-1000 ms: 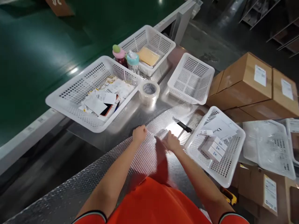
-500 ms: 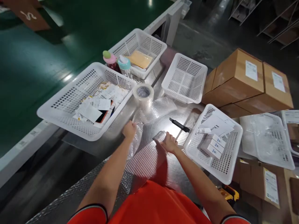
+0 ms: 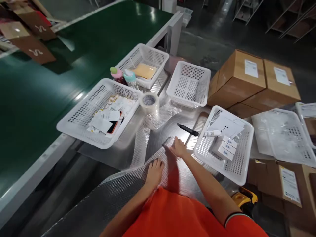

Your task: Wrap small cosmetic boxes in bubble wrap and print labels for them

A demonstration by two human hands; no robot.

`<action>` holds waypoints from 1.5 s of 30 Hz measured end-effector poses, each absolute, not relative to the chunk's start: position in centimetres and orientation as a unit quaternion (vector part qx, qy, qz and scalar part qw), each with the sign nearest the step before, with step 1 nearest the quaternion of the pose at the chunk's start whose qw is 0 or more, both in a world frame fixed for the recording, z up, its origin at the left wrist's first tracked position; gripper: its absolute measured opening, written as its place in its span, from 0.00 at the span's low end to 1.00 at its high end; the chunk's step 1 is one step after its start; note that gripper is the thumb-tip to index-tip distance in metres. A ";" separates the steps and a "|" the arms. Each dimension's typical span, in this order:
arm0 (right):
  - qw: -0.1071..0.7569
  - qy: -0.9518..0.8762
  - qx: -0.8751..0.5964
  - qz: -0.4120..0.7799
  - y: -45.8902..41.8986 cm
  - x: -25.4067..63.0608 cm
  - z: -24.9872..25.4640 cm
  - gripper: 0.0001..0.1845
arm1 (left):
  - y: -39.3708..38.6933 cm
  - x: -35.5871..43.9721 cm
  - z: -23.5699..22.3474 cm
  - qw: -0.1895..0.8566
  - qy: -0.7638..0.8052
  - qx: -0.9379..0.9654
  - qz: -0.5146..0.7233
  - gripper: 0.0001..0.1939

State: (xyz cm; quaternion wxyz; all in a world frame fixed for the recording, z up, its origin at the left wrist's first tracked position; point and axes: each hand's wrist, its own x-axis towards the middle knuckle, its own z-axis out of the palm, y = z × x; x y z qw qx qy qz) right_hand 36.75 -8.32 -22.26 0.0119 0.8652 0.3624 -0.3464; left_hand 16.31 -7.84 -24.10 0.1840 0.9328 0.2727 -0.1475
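Clear bubblewrap stretches away rightward, right grip pinching its corner, left grip spread.

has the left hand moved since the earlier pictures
Yes: the left hand has moved away from the tape roll, back toward the orange shirt.

Dim hall. Glare on steel bench and green belt. Dark shadow below right hand. Wide-angle stretch at edges; far racks murky, soft.

Silvery dimple-patterned bubble wrap, black cutter, orange-red shirt, green belt.
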 end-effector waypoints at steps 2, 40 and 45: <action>-0.012 0.376 0.873 -0.311 -9.1 36.3 -22.1 0.44 | -8.6 16.2 -24.2 0.172 0.285 0.931 -0.151 0.23; -0.048 0.390 0.854 -0.341 -13.8 27.1 -22.7 0.21 | -7.4 16.0 -25.9 0.146 0.339 0.909 -0.192 0.42; -0.027 0.390 0.855 -0.340 -12.6 27.6 -23.8 0.21 | -7.3 16.1 -26.2 0.154 0.342 0.905 -0.199 0.41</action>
